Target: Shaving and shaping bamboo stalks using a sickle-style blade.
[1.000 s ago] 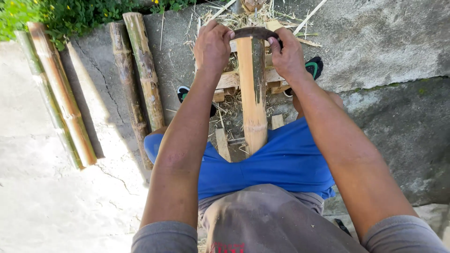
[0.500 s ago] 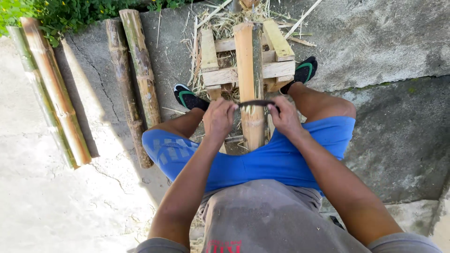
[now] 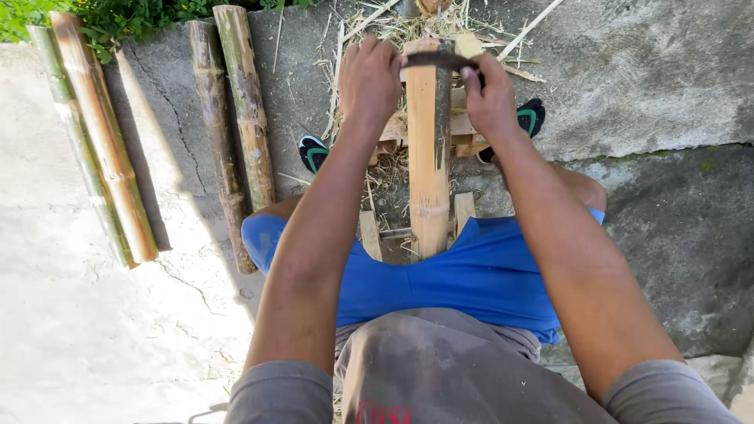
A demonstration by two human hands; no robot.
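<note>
One dark curved blade [image 3: 440, 60] is gripped at both ends — left hand [image 3: 371, 78] closed around the left end, right hand [image 3: 488, 100] closed around the right end. The blade is laid crosswise on the far end of one split bamboo piece [image 3: 428, 157], which is pale and peeled along its length.

The bamboo piece is run lengthwise between the two hands, from just under them back toward the body, and is ended at the blue shorts [image 3: 471, 275]. It is rested on a wooden frame [image 3: 463, 129] of pale slats — the frame is seen directly below and between the hands, with two short slat ends showing nearer the body, one on each side of the bamboo.

Two sandalled feet are seen: one dark sandal with green trim [image 3: 312, 153] below and left of the left hand, one matching sandal [image 3: 532, 118] just right of the right hand.

Dry shavings [image 3: 369, 39] are scattered around and beyond both hands.

Four bamboo poles are laid on the concrete [image 3: 644, 63], all well left of the left hand: two weathered grey-brown ones [image 3: 236, 118] closer in, two tan-green ones [image 3: 94, 141] further out. Green plants [image 3: 118, 23] are seen beyond the far pair.
</note>
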